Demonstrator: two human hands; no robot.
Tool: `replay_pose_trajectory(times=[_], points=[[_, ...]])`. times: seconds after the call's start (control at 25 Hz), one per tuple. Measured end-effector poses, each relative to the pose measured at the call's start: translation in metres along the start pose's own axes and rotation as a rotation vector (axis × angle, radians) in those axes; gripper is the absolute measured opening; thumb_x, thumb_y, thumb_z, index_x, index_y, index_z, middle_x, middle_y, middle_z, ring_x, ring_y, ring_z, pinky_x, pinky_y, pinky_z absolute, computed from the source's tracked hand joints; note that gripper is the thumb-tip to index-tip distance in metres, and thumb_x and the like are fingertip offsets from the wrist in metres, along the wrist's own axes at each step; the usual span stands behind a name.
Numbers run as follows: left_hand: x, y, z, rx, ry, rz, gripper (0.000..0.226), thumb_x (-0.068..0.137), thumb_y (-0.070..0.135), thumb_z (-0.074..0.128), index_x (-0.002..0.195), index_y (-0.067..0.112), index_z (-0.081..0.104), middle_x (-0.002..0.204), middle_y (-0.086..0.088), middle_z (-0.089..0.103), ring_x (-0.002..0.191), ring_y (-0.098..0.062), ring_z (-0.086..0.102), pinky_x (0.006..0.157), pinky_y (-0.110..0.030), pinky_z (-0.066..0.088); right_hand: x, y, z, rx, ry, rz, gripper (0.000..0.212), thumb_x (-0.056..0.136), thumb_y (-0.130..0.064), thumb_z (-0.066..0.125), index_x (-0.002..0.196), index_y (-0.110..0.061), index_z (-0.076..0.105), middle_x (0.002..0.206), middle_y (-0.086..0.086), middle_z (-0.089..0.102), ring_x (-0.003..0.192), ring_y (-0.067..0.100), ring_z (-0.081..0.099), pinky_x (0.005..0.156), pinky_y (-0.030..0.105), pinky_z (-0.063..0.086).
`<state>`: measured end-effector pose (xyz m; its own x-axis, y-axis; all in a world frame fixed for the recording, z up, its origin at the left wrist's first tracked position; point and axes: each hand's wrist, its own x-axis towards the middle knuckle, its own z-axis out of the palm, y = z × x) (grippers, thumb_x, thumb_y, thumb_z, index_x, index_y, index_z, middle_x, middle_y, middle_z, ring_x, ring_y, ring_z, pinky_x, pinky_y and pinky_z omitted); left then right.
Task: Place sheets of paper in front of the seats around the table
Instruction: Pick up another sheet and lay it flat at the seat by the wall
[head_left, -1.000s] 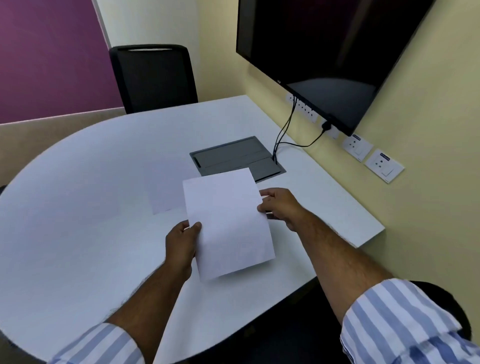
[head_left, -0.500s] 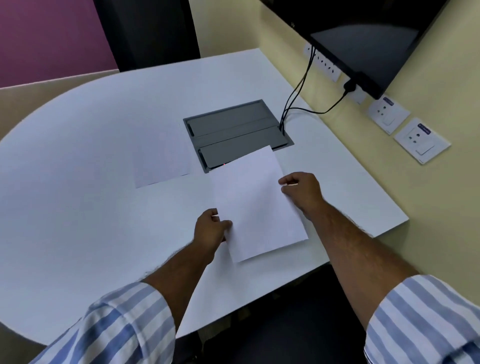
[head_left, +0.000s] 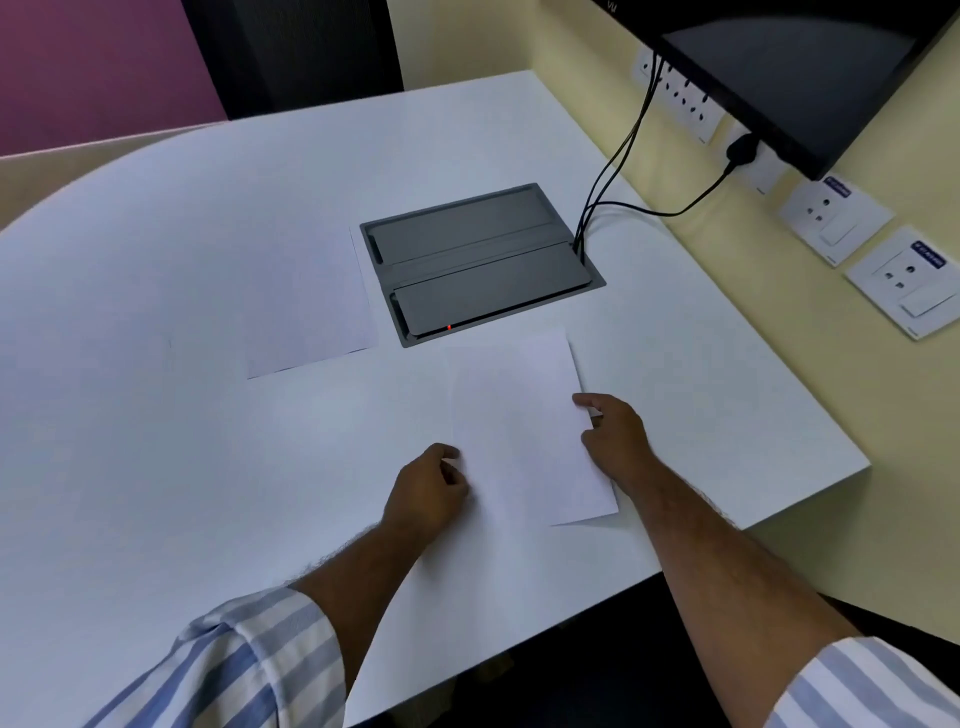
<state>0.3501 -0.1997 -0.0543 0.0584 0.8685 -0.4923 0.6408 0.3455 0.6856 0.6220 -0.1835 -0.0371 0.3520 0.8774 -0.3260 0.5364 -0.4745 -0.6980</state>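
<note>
Two hands flank the sheet (head_left: 524, 426) lying flat on the table (head_left: 156, 415) — left hand (head_left: 426, 493) loosely curled at its near-left edge, right hand (head_left: 613, 441) fingers resting on its right edge. Long axis runs away between them; whether either pinches it, I cannot tell.

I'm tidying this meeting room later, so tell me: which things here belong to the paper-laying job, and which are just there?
Part of the job: near sheet under left hand and right hand; second sheet; table; chair.

Just there: grey cable box; black cables; screen; wall sockets.
</note>
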Motion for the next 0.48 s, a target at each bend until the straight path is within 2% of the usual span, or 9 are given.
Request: replay_pose_trajectory(times=[0.12,0.2,0.28,0.36,0.48], points=[[0.002,-0.001,0.003,0.345,0.022,0.254,0.061,0.084,0.027,0.070,0.143,0.029,0.053,0.144,0.010,0.052,0.131,-0.018,0.050,0.100,-0.038,0.051,0.009,0.003,-0.002,0.007,-0.009,-0.022,0.068,0.082,0.022,0.044,0.136,-0.010,0.066,0.138,0.012,0.065,0.123,0.031,0.064,0.110,0.045,0.050],[0.007,0.000,0.003,0.471,0.043,0.329,0.075,0.084,0.034,0.072,0.153,0.030,0.042,0.164,0.009,0.034,0.149,-0.021,0.033,0.112,-0.043,0.042,0.012,0.003,-0.002,-0.027,-0.014,-0.053,0.069,0.081,0.023,0.042,0.136,-0.010,0.067,0.138,0.011,0.065,0.125,0.030,0.062,0.111,0.042,0.050],[0.012,0.001,0.006,0.536,0.025,0.321,0.090,0.084,0.042,0.074,0.161,0.031,0.028,0.172,0.011,0.018,0.158,-0.021,0.017,0.122,-0.049,0.030,0.016,0.004,-0.002,-0.054,-0.023,-0.082,0.070,0.081,0.024,0.041,0.136,-0.010,0.067,0.139,0.010,0.064,0.127,0.028,0.061,0.112,0.038,0.049],[0.015,-0.002,0.011,0.592,0.008,0.299,0.098,0.085,0.052,0.073,0.164,0.031,0.018,0.174,0.012,0.009,0.161,-0.020,0.008,0.126,-0.054,0.020,0.021,0.005,-0.001,-0.069,-0.021,-0.097,0.070,0.081,0.024,0.040,0.136,-0.010,0.067,0.141,0.010,0.063,0.130,0.027,0.059,0.113,0.033,0.046],[0.014,-0.007,0.016,0.607,0.000,0.268,0.102,0.081,0.064,0.071,0.163,0.029,0.021,0.174,0.012,0.009,0.161,-0.019,0.005,0.127,-0.056,0.014,0.021,0.005,0.003,-0.116,-0.031,-0.129,0.068,0.081,0.024,0.042,0.137,-0.006,0.066,0.143,0.012,0.062,0.135,0.028,0.057,0.112,0.022,0.038]])
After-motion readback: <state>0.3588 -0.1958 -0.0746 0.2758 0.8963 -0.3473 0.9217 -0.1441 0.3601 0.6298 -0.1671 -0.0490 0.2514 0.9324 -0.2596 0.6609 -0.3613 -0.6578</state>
